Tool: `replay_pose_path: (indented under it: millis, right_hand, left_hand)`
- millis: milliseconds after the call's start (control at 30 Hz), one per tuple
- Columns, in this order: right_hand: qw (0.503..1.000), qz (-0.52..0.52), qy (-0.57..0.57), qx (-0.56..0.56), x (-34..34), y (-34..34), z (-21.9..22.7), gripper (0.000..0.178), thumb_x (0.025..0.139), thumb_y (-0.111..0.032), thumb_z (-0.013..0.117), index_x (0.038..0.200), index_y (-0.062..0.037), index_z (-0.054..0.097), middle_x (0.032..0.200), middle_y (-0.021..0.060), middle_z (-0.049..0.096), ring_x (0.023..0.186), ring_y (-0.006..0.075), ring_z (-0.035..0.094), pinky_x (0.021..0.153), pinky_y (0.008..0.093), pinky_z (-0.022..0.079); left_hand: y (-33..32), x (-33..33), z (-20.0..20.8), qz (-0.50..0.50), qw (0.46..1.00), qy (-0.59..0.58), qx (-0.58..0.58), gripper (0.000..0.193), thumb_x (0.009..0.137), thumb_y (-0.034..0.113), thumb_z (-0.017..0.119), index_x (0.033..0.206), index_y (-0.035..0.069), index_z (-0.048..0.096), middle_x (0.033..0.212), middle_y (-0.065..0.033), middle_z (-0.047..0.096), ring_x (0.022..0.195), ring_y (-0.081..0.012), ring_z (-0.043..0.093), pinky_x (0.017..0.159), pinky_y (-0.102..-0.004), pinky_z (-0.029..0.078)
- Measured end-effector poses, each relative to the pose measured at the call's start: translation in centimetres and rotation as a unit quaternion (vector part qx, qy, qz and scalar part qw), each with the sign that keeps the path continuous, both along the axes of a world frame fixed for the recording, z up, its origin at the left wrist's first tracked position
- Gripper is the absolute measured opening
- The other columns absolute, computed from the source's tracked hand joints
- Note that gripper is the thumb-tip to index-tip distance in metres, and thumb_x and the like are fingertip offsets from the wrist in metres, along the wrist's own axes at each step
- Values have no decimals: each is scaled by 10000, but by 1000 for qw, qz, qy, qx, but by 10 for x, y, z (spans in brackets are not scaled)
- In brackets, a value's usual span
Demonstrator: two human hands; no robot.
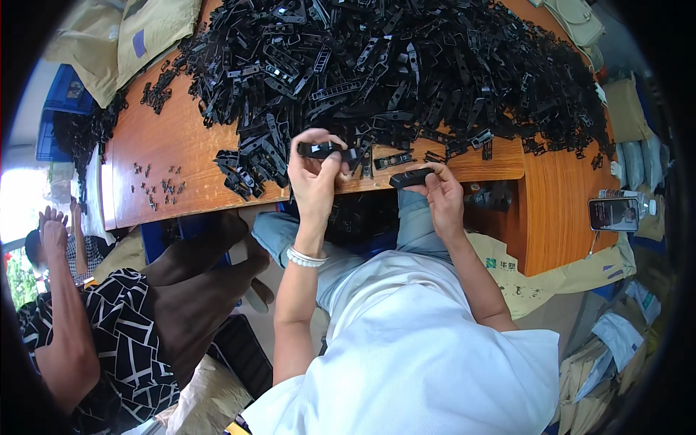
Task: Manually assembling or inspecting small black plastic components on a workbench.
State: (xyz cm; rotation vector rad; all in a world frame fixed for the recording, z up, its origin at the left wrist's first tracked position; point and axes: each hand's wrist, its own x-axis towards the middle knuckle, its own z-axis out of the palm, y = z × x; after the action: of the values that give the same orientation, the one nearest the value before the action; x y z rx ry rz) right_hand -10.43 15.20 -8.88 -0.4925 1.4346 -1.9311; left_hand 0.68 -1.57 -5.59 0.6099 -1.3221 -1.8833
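Over the front edge of the brown wooden table (174, 141), my left hand (317, 170) is closed around a black plastic part (315, 150), its thumb pressed along the side. Farther right, my right hand (442, 192) pinches another black plastic part (410, 178), long and narrow, which points left. The two parts are apart. Just beyond my hands, a large heap of black plastic parts (348, 65) covers much of the table, with loose pieces (394, 159) lying near its front edge. What exactly the parts are cannot be made out.
Small dark pieces (168, 188) lie scattered at the table's left. A person (94, 319) sits at my left. At the right are a phone (613, 214) and several bags (632, 163). Paper sacks (156, 36) stand at the far left, near a blue crate (69, 94).
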Motion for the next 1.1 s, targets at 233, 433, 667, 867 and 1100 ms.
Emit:
replay_pose_path:
  millis: [233, 433, 667, 867, 1100]
  right_hand:
    - [1000, -11, 12, 0, 15, -6, 59, 254, 863, -158, 550, 994, 58, 534, 815, 127, 624, 665, 179, 629, 637, 258, 524]
    - [993, -13, 107, 41, 26, -11, 72, 202, 838, -81, 572, 975, 67, 554, 846, 130, 627, 677, 183, 639, 607, 240, 514]
    - [958, 24, 275, 80, 17, -7, 65, 257, 807, -112, 615, 1008, 40, 568, 920, 103, 589, 738, 146, 580, 685, 241, 474]
    - [951, 68, 294, 60, 12, -13, 70, 286, 814, -196, 603, 998, 21, 578, 899, 79, 530, 778, 136, 506, 703, 237, 414]
    - [968, 140, 202, 45, 1, -9, 69, 293, 788, -163, 635, 995, 36, 573, 854, 66, 531, 719, 121, 512, 627, 223, 406]
  left_hand:
    - [22, 17, 27, -204, 972, -114, -27, 338, 782, -108, 497, 1113, -45, 526, 974, -96, 601, 816, -117, 604, 701, -199, 496]
    - [25, 22, 36, -224, 931, -248, -147, 475, 715, -19, 592, 1180, 40, 520, 895, -89, 634, 622, -29, 486, 534, -162, 399]
    - [34, 23, 38, -221, 943, -205, -137, 541, 712, 76, 685, 1203, 4, 469, 986, -173, 611, 817, -173, 608, 693, -273, 464]
    - [39, 27, 42, -165, 926, -143, -309, 395, 738, 28, 633, 1106, -12, 495, 926, -180, 603, 731, -307, 605, 616, -298, 474]
    - [39, 31, 27, -198, 955, -101, -198, 420, 746, 93, 659, 1126, 5, 505, 953, -165, 613, 776, -216, 629, 664, -271, 478]
